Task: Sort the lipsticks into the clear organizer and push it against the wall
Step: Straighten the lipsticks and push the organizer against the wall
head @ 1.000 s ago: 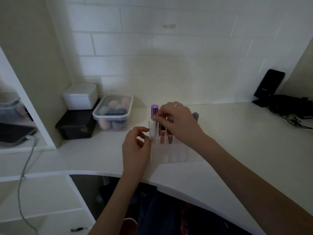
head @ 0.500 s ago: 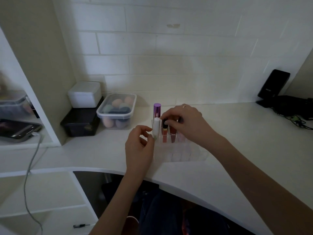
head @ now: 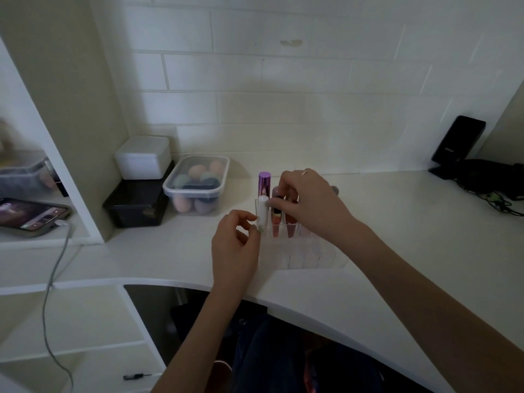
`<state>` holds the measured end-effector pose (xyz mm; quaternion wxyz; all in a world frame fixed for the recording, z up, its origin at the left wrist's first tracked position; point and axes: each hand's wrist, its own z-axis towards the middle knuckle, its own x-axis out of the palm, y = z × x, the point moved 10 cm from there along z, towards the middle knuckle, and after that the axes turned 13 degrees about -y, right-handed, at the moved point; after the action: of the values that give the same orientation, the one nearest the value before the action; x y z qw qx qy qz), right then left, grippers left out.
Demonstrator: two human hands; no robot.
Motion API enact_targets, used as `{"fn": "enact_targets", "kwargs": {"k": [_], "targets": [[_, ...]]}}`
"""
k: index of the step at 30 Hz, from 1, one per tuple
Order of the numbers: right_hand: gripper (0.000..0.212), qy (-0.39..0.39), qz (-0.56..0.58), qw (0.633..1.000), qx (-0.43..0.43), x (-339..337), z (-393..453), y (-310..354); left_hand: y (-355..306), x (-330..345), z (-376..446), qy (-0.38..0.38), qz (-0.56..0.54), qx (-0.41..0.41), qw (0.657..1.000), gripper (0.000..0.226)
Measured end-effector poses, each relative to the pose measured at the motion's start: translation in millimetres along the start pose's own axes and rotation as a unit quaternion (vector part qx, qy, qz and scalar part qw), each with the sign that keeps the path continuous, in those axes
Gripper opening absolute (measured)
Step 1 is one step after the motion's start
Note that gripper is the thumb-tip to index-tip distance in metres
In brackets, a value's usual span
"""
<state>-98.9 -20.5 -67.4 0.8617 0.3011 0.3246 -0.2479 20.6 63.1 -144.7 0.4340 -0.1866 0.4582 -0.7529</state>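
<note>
The clear organizer [head: 300,258] stands on the white desk, a little way out from the tiled wall. A tall purple tube [head: 264,184], a white tube [head: 262,211] and several reddish lipsticks stand in its left cells. My left hand [head: 234,251] pinches the organizer's left front corner, just beside the white tube. My right hand [head: 312,202] hovers over the back rows, its fingertips closed on a dark-capped lipstick [head: 277,200] that stands in a cell. My right hand hides the cells behind it.
A lidded tub of makeup sponges [head: 197,185] and a white box on a black box [head: 136,205] stand at the back left. A phone [head: 31,214] with a cable lies on the left shelf. A black stand [head: 456,143] and cords occupy the back right corner.
My right fingertips have shifted from above the white tube to the dark-capped lipstick beside it. The white tube now stands free in its cell. My left hand has stayed at the organizer's corner.
</note>
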Motion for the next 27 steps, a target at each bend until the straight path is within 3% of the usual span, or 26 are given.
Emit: {"fn": "enact_targets", "kwargs": {"k": [14,16,18,20,23,25,27], "targets": [[0.028,-0.025,0.017,0.999,0.013,-14.0,-3.0,-0.4,-0.5,-0.3,-0.9,0.007,-0.001,0.001,1.0,0.013],[0.027,-0.1,0.071,0.991,0.061,-39.6,-6.6,-10.8,1.5,1.1,-1.1,0.024,-0.018,-0.015,0.999,0.012],[0.02,-0.214,0.134,0.957,0.143,-69.6,-24.2,-38.3,7.0,4.3,-1.9,0.05,-0.031,-0.05,0.997,0.014],[0.016,-0.252,0.142,0.924,0.249,-75.1,-55.1,-73.6,13.8,8.3,-4.8,0.078,-0.025,-0.081,0.993,0.02],[0.038,-0.125,0.166,0.894,0.397,-35.8,-111.4,-102.8,16.0,13.3,-11.7,0.122,0.013,-0.076,0.99,0.033],[0.046,-0.061,0.2,0.887,0.412,-15.0,-134.1,-97.0,15.9,21.9,-19.1,0.175,0.03,-0.069,0.982,0.05],[0.042,-0.055,0.225,0.892,0.389,-9.3,-136.5,-89.7,14.9,28.8,-24.7,0.222,0.039,-0.056,0.973,0.069]]}}
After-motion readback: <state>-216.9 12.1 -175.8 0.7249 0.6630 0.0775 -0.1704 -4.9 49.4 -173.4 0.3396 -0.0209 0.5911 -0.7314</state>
